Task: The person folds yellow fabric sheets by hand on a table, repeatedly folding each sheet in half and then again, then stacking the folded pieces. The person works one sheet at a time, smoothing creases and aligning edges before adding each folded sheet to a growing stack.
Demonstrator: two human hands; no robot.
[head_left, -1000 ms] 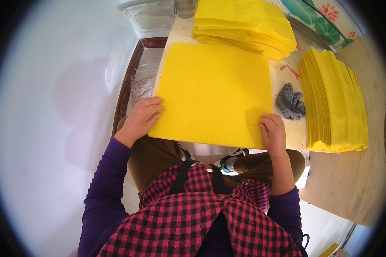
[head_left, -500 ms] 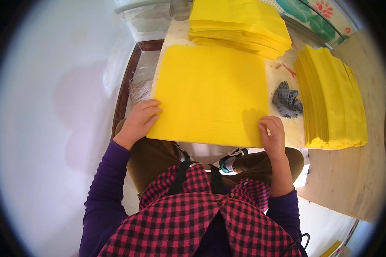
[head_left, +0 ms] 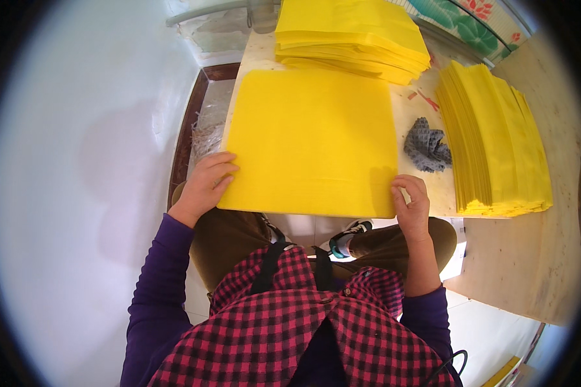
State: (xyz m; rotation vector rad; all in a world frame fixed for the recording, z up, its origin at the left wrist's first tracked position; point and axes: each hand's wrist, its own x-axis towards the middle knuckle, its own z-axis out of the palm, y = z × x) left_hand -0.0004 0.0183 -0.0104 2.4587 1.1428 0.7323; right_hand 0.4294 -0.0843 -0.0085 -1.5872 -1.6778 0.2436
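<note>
A square yellow sheet of fabric-like material (head_left: 310,142) lies flat on the table, its front edge close to my knees. It may be more than one layer; I cannot tell. At its left edge, near the front corner, my left hand (head_left: 208,184) rests with fingertips on the material and thumb apart. Opposite, my right hand (head_left: 412,201) touches the right edge, its fingers loosely bent and the thumb separate from them. Behind the sheet sits a thick yellow stack (head_left: 355,39). Another yellow stack (head_left: 497,142) stands to the right.
Crumpled grey cloth (head_left: 427,146) lies between the sheet and the right stack. Small red scraps (head_left: 427,100) are beyond it. The pale wooden table (head_left: 432,193) borders a white wall (head_left: 97,161) across a gap on the left. A wooden board (head_left: 516,271) extends at right.
The view has shifted slightly, so the table and stacks appear a little farther left. Both hands stay at the sheet's side edges, and the sheet remains flat.
</note>
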